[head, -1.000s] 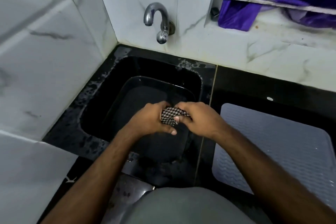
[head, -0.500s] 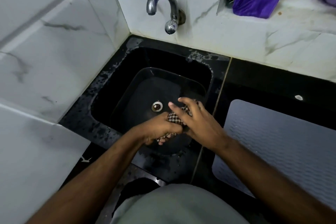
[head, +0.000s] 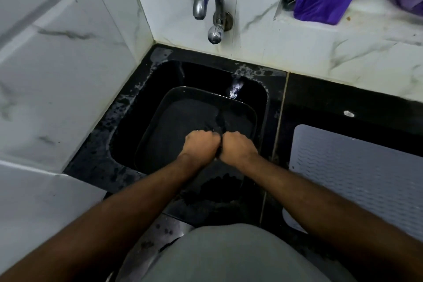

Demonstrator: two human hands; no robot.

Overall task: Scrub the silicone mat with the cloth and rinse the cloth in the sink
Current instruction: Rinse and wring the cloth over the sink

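Both fists, left hand [head: 201,147] and right hand [head: 238,149], touch mid-sink [head: 146,89], whatever their grip clamps hidden

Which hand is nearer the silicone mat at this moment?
Right. The right hand is fisted over the sink, closer to the silicone mat on the counter; the left hand is beside it, farther away.
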